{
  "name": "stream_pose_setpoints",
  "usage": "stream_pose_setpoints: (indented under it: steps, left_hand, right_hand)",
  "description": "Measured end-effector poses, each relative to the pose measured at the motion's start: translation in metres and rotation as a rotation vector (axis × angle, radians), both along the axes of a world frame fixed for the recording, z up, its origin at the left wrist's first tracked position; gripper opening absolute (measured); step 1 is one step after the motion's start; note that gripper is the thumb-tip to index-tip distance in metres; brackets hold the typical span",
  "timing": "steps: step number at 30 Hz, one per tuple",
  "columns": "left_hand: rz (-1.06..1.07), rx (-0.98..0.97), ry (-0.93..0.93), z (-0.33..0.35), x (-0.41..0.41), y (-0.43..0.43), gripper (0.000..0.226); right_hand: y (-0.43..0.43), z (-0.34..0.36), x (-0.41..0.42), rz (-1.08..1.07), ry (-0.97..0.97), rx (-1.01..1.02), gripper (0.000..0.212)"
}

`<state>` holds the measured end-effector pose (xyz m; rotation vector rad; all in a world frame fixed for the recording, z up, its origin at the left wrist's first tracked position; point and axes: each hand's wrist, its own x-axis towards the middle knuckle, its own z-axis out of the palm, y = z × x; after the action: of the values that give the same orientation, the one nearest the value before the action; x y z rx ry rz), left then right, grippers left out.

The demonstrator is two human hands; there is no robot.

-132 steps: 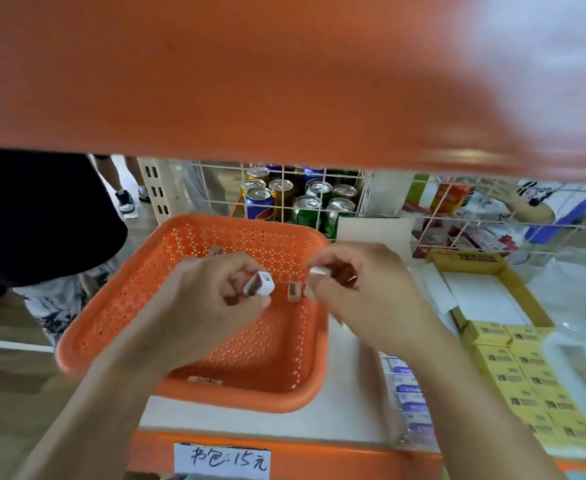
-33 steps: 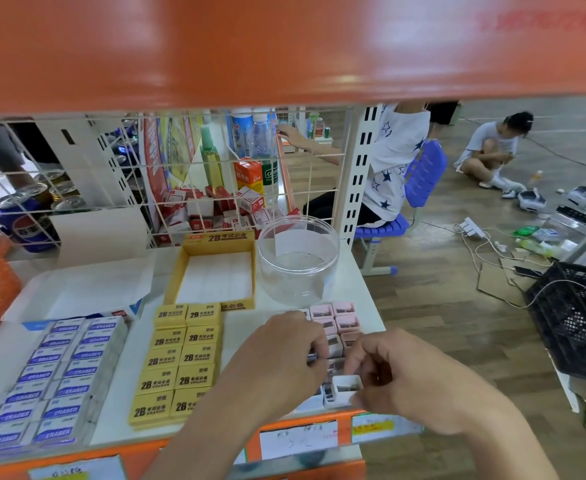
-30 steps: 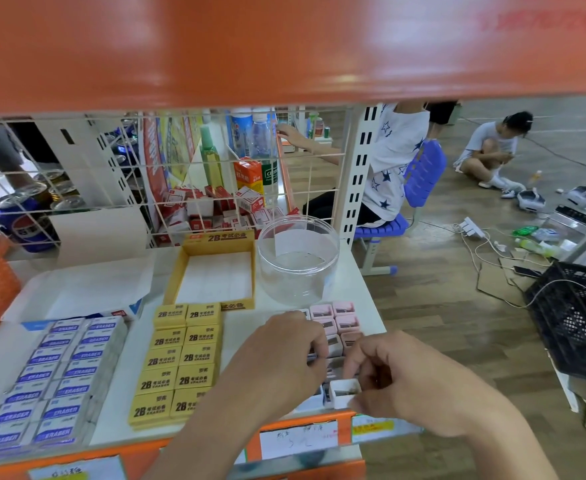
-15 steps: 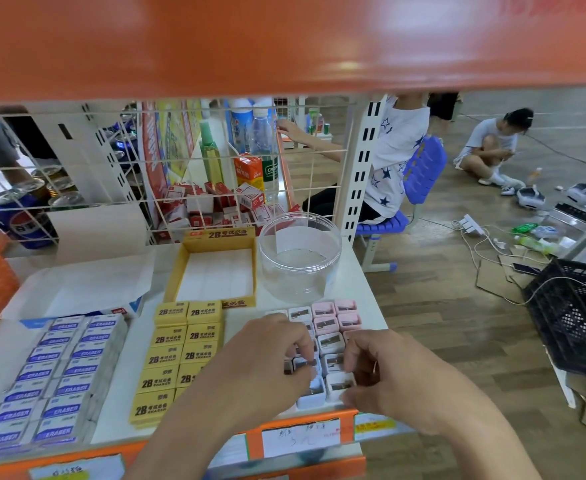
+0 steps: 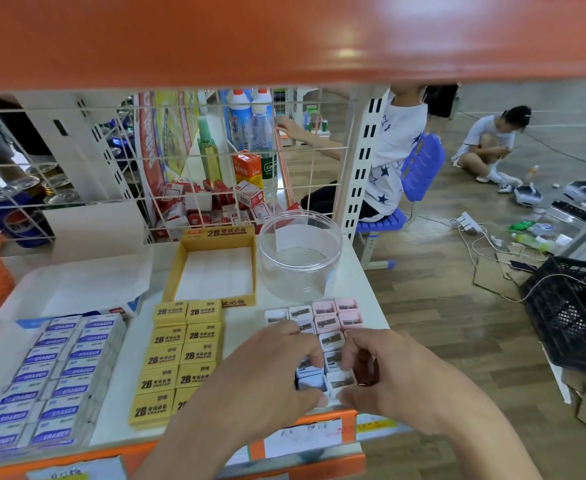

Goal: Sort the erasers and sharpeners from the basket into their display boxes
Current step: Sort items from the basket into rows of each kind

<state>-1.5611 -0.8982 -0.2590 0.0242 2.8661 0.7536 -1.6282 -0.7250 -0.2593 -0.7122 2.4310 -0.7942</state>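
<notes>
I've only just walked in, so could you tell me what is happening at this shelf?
A person is lining up sharpeners in a grid at the front of the white shelf. The left hand and right hand each pinch one in the nearest row. Yellow erasers and blue erasers lie in rows to the left; the yellow display box behind them is empty.

- This is a shop, seen at a stocked retail shelf. An orange shelf edge spans the top of the frame, and a white slotted upright stands right of centre.
- Handwritten price labels are stuck on the shelf front at the bottom.
- Goods lie in neat rows: blue erasers at lower left, yellow 2B erasers in the centre, and sharpeners beside them. A yellow display box stands above.
- Behind a wire mesh divider are drink cans at the left, with bottles and red cartons at upper centre.
</notes>
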Motion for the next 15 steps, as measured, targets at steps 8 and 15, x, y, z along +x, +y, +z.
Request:
stream_pose_setpoints:
  steps: [8,15]
  left_hand:
    - [0.086,0.043,0.118,0.004,0.002,-0.01,0.026]
    - [0.234,-0.033,0.362,0.008,0.026,-0.038,0.02]
  right_hand:
    - [-0.006,0.006,-0.001,-0.049,0.2,-0.08,0.017]
    - [-0.052,0.012,0.006,-0.046,0.44,-0.206,0.012]
